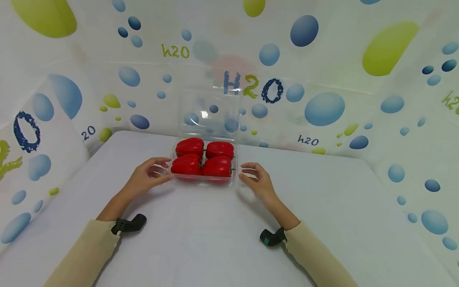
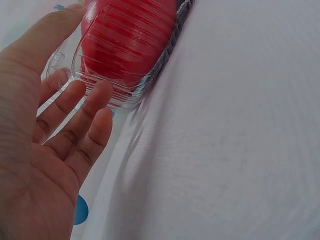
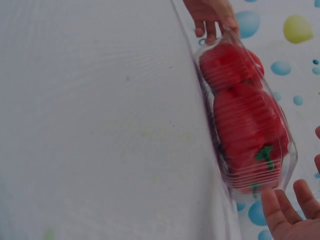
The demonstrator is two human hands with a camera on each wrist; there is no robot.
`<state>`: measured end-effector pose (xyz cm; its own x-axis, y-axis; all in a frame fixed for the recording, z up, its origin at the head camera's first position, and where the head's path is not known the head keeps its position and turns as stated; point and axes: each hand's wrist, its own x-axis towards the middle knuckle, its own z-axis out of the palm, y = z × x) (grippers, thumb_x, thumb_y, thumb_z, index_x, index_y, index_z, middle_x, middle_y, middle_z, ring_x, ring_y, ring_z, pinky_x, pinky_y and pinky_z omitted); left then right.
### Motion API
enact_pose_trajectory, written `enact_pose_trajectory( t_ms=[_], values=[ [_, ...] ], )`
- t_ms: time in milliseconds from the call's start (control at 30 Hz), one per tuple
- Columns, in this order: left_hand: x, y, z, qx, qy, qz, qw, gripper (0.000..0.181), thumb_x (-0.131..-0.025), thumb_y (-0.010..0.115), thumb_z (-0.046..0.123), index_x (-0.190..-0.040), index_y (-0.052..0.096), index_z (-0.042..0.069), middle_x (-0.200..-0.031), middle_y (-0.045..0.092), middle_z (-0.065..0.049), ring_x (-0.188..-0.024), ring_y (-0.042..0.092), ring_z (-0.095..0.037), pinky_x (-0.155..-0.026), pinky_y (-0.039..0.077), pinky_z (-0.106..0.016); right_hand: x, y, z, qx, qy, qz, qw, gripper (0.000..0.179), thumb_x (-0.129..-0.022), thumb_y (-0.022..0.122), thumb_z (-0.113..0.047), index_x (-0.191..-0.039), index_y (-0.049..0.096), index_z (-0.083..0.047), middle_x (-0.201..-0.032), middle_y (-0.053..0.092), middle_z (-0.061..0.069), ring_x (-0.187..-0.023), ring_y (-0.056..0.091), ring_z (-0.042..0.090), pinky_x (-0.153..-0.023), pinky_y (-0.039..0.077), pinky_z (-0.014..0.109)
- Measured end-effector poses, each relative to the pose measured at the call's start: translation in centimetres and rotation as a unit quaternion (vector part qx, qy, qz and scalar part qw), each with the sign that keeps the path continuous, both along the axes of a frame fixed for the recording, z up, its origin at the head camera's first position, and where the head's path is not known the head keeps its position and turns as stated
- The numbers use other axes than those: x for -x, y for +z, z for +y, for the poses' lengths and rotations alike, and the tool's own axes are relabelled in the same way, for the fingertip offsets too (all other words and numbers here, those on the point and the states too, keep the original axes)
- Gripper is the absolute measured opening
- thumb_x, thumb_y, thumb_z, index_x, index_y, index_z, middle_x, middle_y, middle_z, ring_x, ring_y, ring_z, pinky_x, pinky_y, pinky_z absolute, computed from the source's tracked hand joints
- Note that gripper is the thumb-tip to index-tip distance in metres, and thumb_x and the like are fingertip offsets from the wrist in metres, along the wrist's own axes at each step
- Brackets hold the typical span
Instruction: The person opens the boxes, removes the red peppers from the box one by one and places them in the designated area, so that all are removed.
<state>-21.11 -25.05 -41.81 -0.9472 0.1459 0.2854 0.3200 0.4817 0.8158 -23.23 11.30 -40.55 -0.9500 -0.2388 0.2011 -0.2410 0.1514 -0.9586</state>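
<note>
While tray (image 1: 235, 177) holds red peppers (image 1: 218, 165), raised lid (image 1: 209, 109) stands before backdrop (image 1: 229, 52).

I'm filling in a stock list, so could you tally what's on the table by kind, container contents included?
Red bell peppers: 4
Clear plastic container, raised lid included: 1
Total: 5

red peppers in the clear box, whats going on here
A person has the left hand beside the left end of a clear plastic box and the right hand beside its right end. Four red peppers lie inside, and the lid stands open at the back. Neither hand is wrapped round the box; whether either touches it is hard to tell.
</note>
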Motion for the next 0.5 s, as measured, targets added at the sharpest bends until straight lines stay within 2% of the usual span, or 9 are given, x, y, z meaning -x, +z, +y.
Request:
enact_pose_trajectory(
  t_ms=[100,267,333,500],
  values=[
    [0.04,0.14,0.06,-0.005,0.004,-0.003,1.0,0.052,-0.088,0.073,0.016,-0.135,0.053,0.005,-0.116,0.059,-0.016,-0.092,0.058,-0.007,-0.077,0.051,-0.014,-0.13,0.22,-0.03,-0.001,-0.001,0.015,0.9999,0.035,-0.092,0.068,-0.009,-0.123,0.055,0.0,-0.129,0.057,0.016,-0.123,0.053,0.031,-0.095,0.049,0.024],
    [0.07,0.18,-0.01,-0.008,0.013,0.01,0.9998,0.046,-0.086,0.075,0.018,-0.127,0.06,0.005,-0.098,0.058,-0.011,-0.088,0.056,-0.01,-0.075,0.05,-0.014,-0.14,0.52,-0.26,0.019,-0.001,0.023,0.9995,0.034,-0.091,0.068,-0.006,-0.121,0.054,0.003,-0.126,0.057,0.019,-0.12,0.054,0.03,-0.092,0.049,0.02],
    [0.05,0.13,-0.03,-0.01,0.016,0.012,0.9998,0.044,-0.085,0.076,0.019,-0.124,0.061,0.005,-0.094,0.057,-0.009,-0.088,0.056,-0.011,-0.076,0.05,-0.014,-0.06,0.51,-0.39,0.028,-0.001,0.024,0.9993,0.034,-0.09,0.068,-0.005,-0.12,0.055,0.004,-0.124,0.057,0.021,-0.119,0.055,0.03,-0.095,0.05,0.025],
    [0.07,-0.16,-0.01,-0.019,0.013,0.006,0.9997,0.044,-0.085,0.077,0.019,-0.124,0.061,0.005,-0.098,0.058,-0.009,-0.091,0.057,-0.009,-0.079,0.049,-0.013,0.15,0.32,-0.76,0.04,-0.016,0.034,0.9985,0.032,-0.09,0.068,-0.004,-0.118,0.056,0.004,-0.123,0.057,0.02,-0.116,0.056,0.032,-0.103,0.046,0.039]
  ],
)
